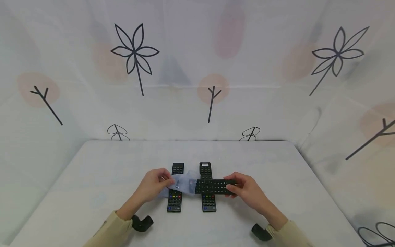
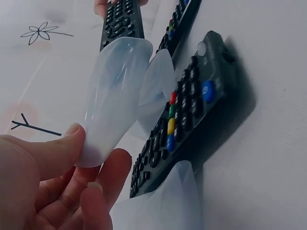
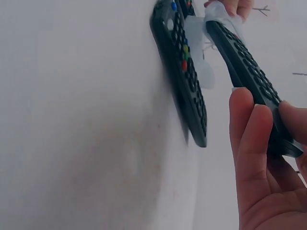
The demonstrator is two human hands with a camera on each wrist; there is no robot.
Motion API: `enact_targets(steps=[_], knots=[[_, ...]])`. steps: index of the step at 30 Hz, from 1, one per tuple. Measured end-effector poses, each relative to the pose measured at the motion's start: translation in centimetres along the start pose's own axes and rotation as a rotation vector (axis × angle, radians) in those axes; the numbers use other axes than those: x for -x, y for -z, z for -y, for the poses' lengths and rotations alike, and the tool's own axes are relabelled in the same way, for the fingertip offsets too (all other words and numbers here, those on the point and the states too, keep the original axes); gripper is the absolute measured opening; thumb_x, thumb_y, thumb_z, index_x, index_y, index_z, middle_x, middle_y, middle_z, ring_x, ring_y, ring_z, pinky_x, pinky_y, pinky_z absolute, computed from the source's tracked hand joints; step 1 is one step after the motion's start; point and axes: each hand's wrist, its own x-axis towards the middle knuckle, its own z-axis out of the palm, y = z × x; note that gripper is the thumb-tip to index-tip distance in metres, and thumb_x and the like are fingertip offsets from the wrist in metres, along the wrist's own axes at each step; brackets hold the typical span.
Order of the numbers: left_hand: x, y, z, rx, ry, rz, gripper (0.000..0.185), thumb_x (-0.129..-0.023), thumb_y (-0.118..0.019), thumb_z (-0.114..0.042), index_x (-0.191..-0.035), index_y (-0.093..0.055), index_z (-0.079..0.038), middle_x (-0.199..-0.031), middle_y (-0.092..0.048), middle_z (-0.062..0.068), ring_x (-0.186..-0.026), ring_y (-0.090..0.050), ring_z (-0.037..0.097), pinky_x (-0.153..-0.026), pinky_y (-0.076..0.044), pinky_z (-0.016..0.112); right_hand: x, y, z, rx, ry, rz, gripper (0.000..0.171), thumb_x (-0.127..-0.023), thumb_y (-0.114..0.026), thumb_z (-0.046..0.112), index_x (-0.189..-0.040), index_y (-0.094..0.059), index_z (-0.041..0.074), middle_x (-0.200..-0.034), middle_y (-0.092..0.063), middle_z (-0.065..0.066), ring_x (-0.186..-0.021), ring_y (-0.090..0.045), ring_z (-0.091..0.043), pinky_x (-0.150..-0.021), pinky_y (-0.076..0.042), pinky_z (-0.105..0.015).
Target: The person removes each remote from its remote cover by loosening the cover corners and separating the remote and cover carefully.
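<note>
My left hand [image 1: 152,185] pinches the closed end of a translucent plastic sleeve [image 2: 112,100] between thumb and fingers. The sleeve's open mouth covers one end of a black remote control [image 1: 216,187], held crosswise over the table. At the remote's other end, my right hand [image 1: 247,188] grips it with the thumb on the button face and fingers underneath, as the right wrist view shows. Below lie two more black remotes, a left remote [image 1: 174,203] and a right remote [image 1: 208,203], roughly parallel. The held remote and sleeve hide their middles in the head view.
More translucent plastic sleeves, including a near sleeve [image 2: 160,206], lie around the left remote. The white table [image 1: 102,192] meets a patterned cloth backdrop [image 1: 182,113] behind and at the sides. Black curved pieces, a left one [image 1: 142,223] and a right one [image 1: 261,232], sit by the wrists.
</note>
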Motion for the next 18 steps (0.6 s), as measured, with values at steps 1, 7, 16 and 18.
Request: enact_targets(steps=[1, 7, 16, 18], knots=[[0.0, -0.1, 0.0, 0.001, -0.005, 0.006, 0.013, -0.087, -0.078, -0.02, -0.087, -0.067, -0.015, -0.079, -0.064, -0.005, -0.069, -0.061, 0.016, -0.059, -0.048, 0.028, 0.0, 0.1, 0.0, 0.017, 0.005, -0.008, 0.023, -0.094, -0.068, 0.006, -0.117, -0.065, 0.003, -0.105, -0.068, -0.013, -0.078, -0.069, -0.025, -0.067, -0.057, -0.033], [0.0, -0.4, -0.3, 0.014, -0.028, 0.028, 0.013, -0.087, -0.078, -0.022, -0.088, -0.067, -0.015, -0.081, -0.065, -0.006, -0.069, -0.063, 0.015, -0.06, -0.049, 0.028, -0.1, 0.8, 0.1, 0.066, 0.018, -0.042, 0.022, -0.093, -0.068, 0.005, -0.115, -0.067, 0.006, -0.102, -0.07, -0.011, -0.075, -0.069, -0.025, -0.065, -0.057, -0.034], [0.0, 0.1, -0.6, 0.013, -0.008, -0.012, 0.01, -0.089, -0.076, -0.017, -0.091, -0.067, -0.013, -0.078, -0.066, -0.005, -0.07, -0.065, 0.018, -0.059, -0.05, 0.028, 0.2, 1.9, -0.1, 0.068, -0.01, -0.084, 0.025, -0.093, -0.069, 0.009, -0.118, -0.067, 0.005, -0.099, -0.07, -0.012, -0.076, -0.068, -0.03, -0.066, -0.056, -0.036], [0.0, 0.4, -0.5, 0.023, 0.0, -0.024, 0.009, -0.089, -0.076, -0.015, -0.091, -0.067, -0.012, -0.078, -0.066, -0.004, -0.07, -0.066, 0.02, -0.059, -0.05, 0.029, 0.3, 2.3, -0.2, 0.058, -0.019, -0.101, 0.026, -0.093, -0.069, 0.009, -0.119, -0.066, 0.005, -0.099, -0.07, -0.012, -0.077, -0.068, -0.03, -0.066, -0.056, -0.034]])
